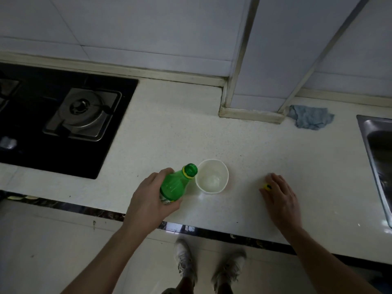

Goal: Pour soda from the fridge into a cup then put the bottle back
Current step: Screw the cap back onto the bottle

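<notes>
My left hand (151, 194) grips a green soda bottle (176, 183) around its body, holding it tilted with its open, capless mouth at the rim of a white paper cup (212, 176). The cup stands upright on the white counter (169, 128) and has a little clear liquid at the bottom. My right hand (280, 198) rests on the counter to the right of the cup, fingers spread and fairly flat. A small yellow bottle cap (266, 186) peeks out from under its thumb side.
A black gas hob (63, 115) fills the counter's left part. A tiled pillar (265, 81) juts out at the back, with a blue rag (310, 119) beside it. A steel sink (379, 162) lies at the right edge. My feet stand on the floor below.
</notes>
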Action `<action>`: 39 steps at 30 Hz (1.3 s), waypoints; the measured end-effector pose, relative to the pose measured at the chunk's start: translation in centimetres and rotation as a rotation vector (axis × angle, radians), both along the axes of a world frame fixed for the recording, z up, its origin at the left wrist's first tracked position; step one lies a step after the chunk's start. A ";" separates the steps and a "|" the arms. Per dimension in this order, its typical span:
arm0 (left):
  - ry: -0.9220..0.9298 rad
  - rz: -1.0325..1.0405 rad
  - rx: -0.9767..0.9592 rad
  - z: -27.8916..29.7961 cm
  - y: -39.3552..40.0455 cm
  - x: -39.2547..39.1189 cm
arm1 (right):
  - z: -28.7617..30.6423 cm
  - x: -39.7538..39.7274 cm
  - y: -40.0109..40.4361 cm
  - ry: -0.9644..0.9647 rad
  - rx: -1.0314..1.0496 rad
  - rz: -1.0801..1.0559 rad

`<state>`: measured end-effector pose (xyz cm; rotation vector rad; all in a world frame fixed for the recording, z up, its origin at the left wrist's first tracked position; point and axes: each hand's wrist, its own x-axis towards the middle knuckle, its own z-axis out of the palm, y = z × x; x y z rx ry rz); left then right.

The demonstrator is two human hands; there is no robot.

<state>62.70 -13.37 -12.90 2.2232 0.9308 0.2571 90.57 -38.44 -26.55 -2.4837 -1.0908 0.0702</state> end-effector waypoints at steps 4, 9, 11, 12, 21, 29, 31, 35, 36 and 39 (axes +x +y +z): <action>-0.126 0.061 -0.097 1.1 -1.1 -1.2 | 0.6 -1.1 -0.9 -0.066 -0.016 -0.032; -0.216 0.074 -0.134 3.6 -1.7 -0.9 | 2.5 -1.8 -0.4 -0.117 -0.041 -0.051; -0.250 0.066 -0.140 5.0 -1.7 -0.3 | 4.8 -1.5 0.7 -0.129 0.011 -0.051; -0.271 0.058 -0.139 5.7 -1.7 0.0 | 6.5 -1.1 1.5 -0.140 0.045 -0.033; -0.415 -0.031 -0.041 11.9 -0.7 3.7 | 31.2 0.1 8.2 -0.063 0.281 0.317; -0.514 -0.151 0.033 16.6 -1.3 7.2 | 43.9 -5.3 11.1 -0.083 0.211 0.592; -0.518 -0.180 0.033 17.5 -1.6 7.4 | 44.8 -5.7 11.3 -0.109 0.161 0.590; -0.540 -0.213 0.010 18.8 -1.9 7.3 | 46.0 -5.9 11.2 -0.106 0.096 0.595; -0.543 -0.224 -0.004 19.1 -1.9 7.3 | 46.3 -5.9 11.1 -0.091 0.093 0.602; -0.537 -0.280 -0.052 19.9 -1.8 7.0 | 47.8 -5.6 10.8 -0.031 0.047 0.648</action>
